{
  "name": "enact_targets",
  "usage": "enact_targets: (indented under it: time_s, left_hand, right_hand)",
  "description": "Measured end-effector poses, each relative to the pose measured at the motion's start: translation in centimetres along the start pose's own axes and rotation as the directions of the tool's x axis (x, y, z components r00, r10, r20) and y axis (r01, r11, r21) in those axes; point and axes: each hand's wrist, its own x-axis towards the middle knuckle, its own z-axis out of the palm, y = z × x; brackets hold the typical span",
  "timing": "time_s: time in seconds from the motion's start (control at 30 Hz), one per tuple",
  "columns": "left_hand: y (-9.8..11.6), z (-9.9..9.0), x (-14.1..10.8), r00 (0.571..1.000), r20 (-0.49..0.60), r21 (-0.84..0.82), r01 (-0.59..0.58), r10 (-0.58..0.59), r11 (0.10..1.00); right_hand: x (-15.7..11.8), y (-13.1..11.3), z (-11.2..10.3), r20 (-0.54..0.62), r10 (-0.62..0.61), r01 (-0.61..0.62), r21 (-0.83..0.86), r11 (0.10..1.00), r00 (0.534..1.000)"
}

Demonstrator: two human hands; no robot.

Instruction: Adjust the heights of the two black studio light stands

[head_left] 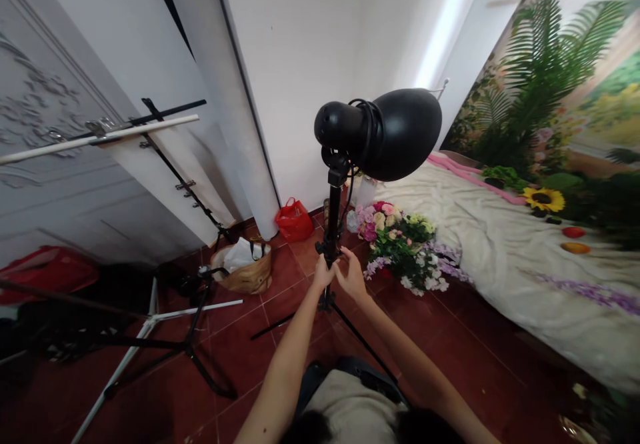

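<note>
A black studio lamp (400, 134) with a dome reflector sits tilted on top of a black light stand (334, 214), its cord looped around the lamp's neck. My left hand (324, 275) is closed around the stand's pole, just below a clamp collar. From the other side my right hand (352, 276) meets it, fingers bent against the same collar; whether they pinch a knob there is hidden. The stand's thin legs (365, 341) spread over the floor in front of my feet.
Artificial flowers (400, 241) lie right of the stand, beside a cream cloth (505, 257) with a sunflower (544, 199). A red bag (294, 220) and a wicker basket (245, 274) stand at the wall. Other tripod legs (145, 327) and a backdrop crossbar (150, 126) occupy the left.
</note>
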Motion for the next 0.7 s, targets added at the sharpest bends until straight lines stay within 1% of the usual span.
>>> enact_targets:
  time_s: [0.07, 0.17, 0.27, 0.37, 0.43, 0.5, 0.6, 0.63, 0.7]
  left_hand:
    - [0.1, -0.1, 0.0, 1.0, -0.005, 0.002, -0.011, 0.011, 1.0]
    - [0.2, -0.2, 0.0, 1.0, -0.013, -0.003, -0.021, 0.021, 1.0]
    - [0.0, -0.1, 0.1, 0.999, -0.004, 0.01, -0.044, 0.044, 0.999]
    - [-0.4, -0.1, 0.2, 0.998, 0.021, 0.04, -0.062, 0.062, 0.997]
    - [-0.7, 0.0, 0.3, 0.997, 0.028, 0.056, -0.076, 0.074, 0.996]
    - [-0.9, 0.1, 0.3, 0.996, 0.028, 0.068, -0.087, 0.085, 0.994]
    - [-1.0, 0.1, 0.3, 0.995, 0.029, 0.091, -0.097, 0.095, 0.991]
    - [-1.0, 0.1, 0.3, 0.995, 0.03, 0.099, -0.102, 0.099, 0.99]
    - [-1.1, 0.1, 0.3, 0.993, 0.036, 0.113, -0.115, 0.112, 0.987]
  right_hand:
    - [-0.2, 0.4, -0.2, 0.04, -0.025, 0.025, 0.0, 1.0, 0.999]
    - [0.3, 1.2, 0.0, 0.097, -0.044, 0.042, 0.016, 0.999, 0.994]
    - [1.4, 2.1, 0.7, 0.115, -0.019, 0.013, 0.055, 0.998, 0.993]
    - [2.5, 3.3, 1.5, 0.099, 0.026, -0.04, 0.147, 0.988, 0.995]
    - [3.2, 3.9, 1.9, 0.086, 0.072, -0.089, 0.209, 0.974, 0.994]
    - [3.7, 4.2, 2.2, 0.081, 0.153, -0.169, 0.268, 0.948, 0.985]
    - [4.2, 4.4, 2.4, 0.071, 0.309, -0.314, 0.345, 0.885, 0.948]
    - [4.3, 4.4, 2.5, 0.06, 0.345, -0.342, 0.367, 0.865, 0.937]
    - [4.3, 4.4, 2.6, 0.03, 0.381, -0.359, 0.408, 0.839, 0.924]
